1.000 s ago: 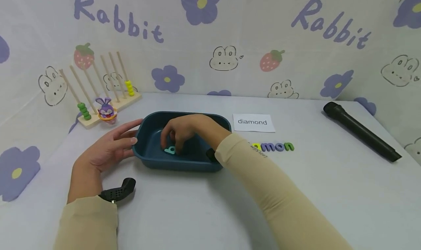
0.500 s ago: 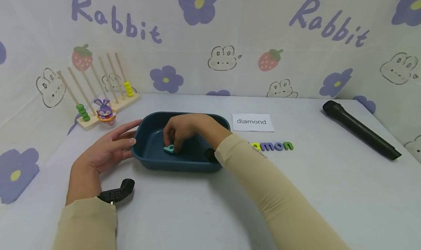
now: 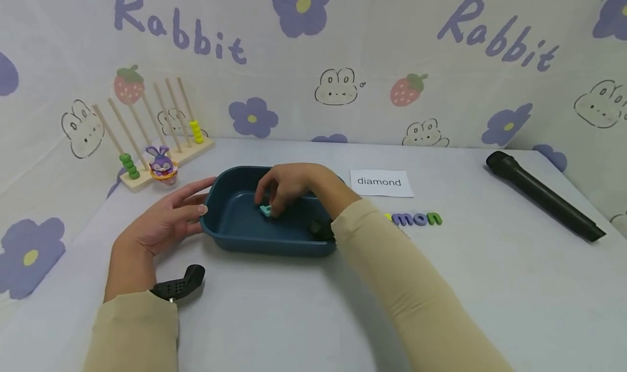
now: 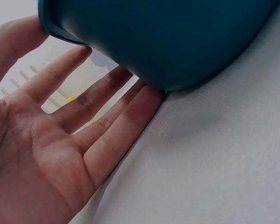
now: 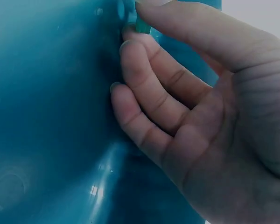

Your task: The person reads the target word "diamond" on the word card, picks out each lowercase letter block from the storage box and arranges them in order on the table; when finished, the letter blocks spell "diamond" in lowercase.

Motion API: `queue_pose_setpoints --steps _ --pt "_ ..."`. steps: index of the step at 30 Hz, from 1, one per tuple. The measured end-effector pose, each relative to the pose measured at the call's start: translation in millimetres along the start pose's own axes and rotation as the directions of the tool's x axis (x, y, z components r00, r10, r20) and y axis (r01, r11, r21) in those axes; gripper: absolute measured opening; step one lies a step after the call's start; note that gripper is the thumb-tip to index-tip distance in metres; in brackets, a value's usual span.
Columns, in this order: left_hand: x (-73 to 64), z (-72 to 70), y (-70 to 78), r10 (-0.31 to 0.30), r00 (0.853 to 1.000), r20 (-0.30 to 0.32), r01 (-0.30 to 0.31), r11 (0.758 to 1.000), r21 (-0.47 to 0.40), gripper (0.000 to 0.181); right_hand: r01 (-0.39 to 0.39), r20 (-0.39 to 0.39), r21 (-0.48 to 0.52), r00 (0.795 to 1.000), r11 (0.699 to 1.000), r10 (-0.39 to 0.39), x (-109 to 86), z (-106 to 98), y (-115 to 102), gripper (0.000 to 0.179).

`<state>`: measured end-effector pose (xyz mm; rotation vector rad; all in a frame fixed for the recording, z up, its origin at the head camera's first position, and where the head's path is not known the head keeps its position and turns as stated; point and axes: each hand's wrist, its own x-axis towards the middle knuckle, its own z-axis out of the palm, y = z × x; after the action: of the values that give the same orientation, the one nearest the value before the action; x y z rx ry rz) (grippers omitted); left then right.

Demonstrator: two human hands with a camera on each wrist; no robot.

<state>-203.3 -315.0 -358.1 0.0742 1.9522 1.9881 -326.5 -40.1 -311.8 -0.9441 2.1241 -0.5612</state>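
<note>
A dark blue plastic basin [image 3: 269, 248] sits on the white table. My left hand [image 3: 168, 219] touches its left end; in the left wrist view the fingers [image 4: 114, 144] stretch out straight against the outer wall, with the thumb at the rim. Inside the basin, my right hand [image 3: 291, 184] pinches a small teal toy letter [image 3: 265, 211] between thumb and fingertips. Most of that letter hides behind the fingers; its green edge [image 5: 143, 25] shows in the right wrist view. Right of the basin, toy letters "mon" [image 3: 418, 219] lie in a row, a yellow one partly behind my sleeve.
A white card [image 3: 382, 184] printed "diamond" lies behind the letter row. At the far right is a black microphone [image 3: 543, 195]. A wooden peg rack [image 3: 181, 155] with green and yellow beads stands back left, a purple rabbit figure [image 3: 163, 165] before it.
My right hand has shifted slightly right and up inside the basin, carrying the teal letter along. The left hand stays at the basin's end.
</note>
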Motion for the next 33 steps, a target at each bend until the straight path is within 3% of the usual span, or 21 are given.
queue_pose_setpoints --steps 7,15,25,33 --pt "-0.6 0.6 0.6 0.0 1.0 -0.003 0.0 1.0 0.007 0.066 0.002 0.025 0.04 1.0 0.999 -0.003 -2.8 0 -1 0.032" --pt "1.0 6.6 2.2 -0.012 1.0 -0.004 0.012 1.0 0.013 0.066 0.009 -0.009 0.02 1.0 1.0 -0.009 -13.6 -3 -5 0.021" --pt "2.4 5.8 5.1 0.012 1.0 0.022 -0.012 1.0 0.002 0.066 0.015 -0.068 0.078 0.998 0.997 -0.01 -39.0 -26 -13 0.028" --pt "0.2 0.2 1.7 0.013 0.999 0.036 -0.012 1.0 -0.002 0.065 0.031 -0.132 0.116 0.991 0.993 -0.016 -53.3 -28 -15 0.033"
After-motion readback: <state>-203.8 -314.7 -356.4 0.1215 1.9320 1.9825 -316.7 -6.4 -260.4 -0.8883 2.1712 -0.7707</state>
